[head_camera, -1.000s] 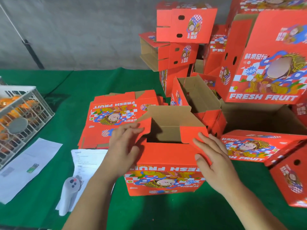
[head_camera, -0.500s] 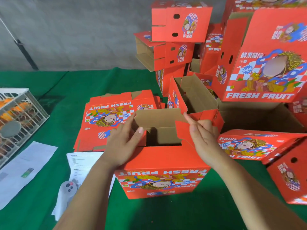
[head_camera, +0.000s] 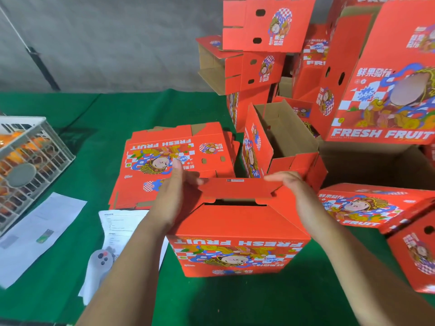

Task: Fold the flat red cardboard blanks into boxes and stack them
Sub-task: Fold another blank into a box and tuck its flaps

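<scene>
A red "FRESH FRUIT" box (head_camera: 237, 234) stands on the green table in front of me, its long top flaps folded over the opening with a dark gap left between them. My left hand (head_camera: 171, 196) presses the left end of the far flap. My right hand (head_camera: 299, 196) holds its right end. Behind the box lies a pile of flat red blanks (head_camera: 174, 156). Folded red boxes (head_camera: 266, 27) are stacked at the back right, and one open box (head_camera: 282, 142) leans there on its side.
A white crate of oranges (head_camera: 30, 156) sits at the left edge. Paper sheets (head_camera: 42, 231) and a grey controller (head_camera: 101, 262) lie by my left forearm. More red boxes (head_camera: 369, 205) lie at the right, with a large brown carton (head_camera: 376, 168) behind them.
The small end flaps went inward, then both hands brought the long top flaps down over the opening. The open brown interior is now covered except for a narrow gap.
</scene>
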